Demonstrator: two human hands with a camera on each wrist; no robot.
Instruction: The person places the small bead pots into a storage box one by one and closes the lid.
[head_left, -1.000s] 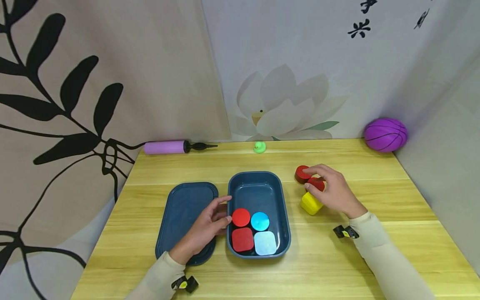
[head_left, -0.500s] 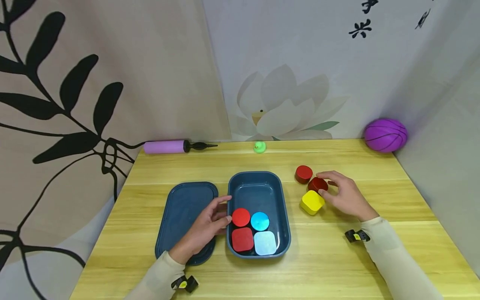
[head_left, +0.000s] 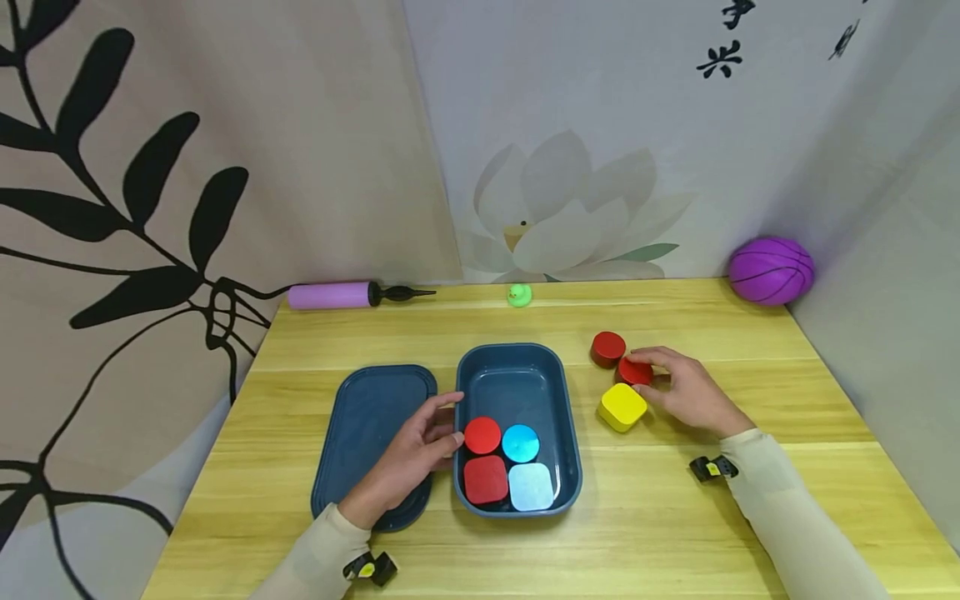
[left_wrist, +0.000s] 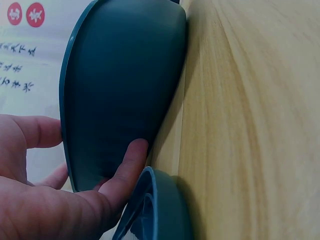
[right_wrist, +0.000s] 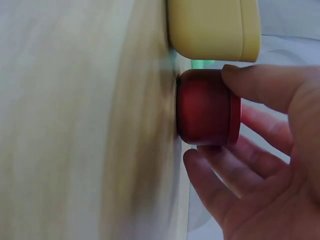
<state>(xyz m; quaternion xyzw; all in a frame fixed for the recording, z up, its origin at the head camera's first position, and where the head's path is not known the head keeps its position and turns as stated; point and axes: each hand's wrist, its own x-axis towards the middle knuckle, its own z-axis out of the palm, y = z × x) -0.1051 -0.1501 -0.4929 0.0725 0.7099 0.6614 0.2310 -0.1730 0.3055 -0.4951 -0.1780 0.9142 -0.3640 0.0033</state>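
Observation:
In the head view my left hand rests its fingertips and thumb against the left wall of a dark blue rectangular box. Inside its near half sit a round red tin, a round blue tin, a square red tin and a square pale blue tin. My right hand pinches a lidded round red tin between thumb and fingers, low over the table. A yellow square tin lies just nearer to me, and another round red tin stands beyond.
The box's flat blue lid lies left of it, partly under my left hand. Along the back edge are a purple hand pump, a small green duck and a purple ball. A patterned wall cloth hangs behind.
My right hand moved right and loosened around the near round red tin, then closed its fingers on it again. The yellow tin shifted slightly. My left hand stayed still.

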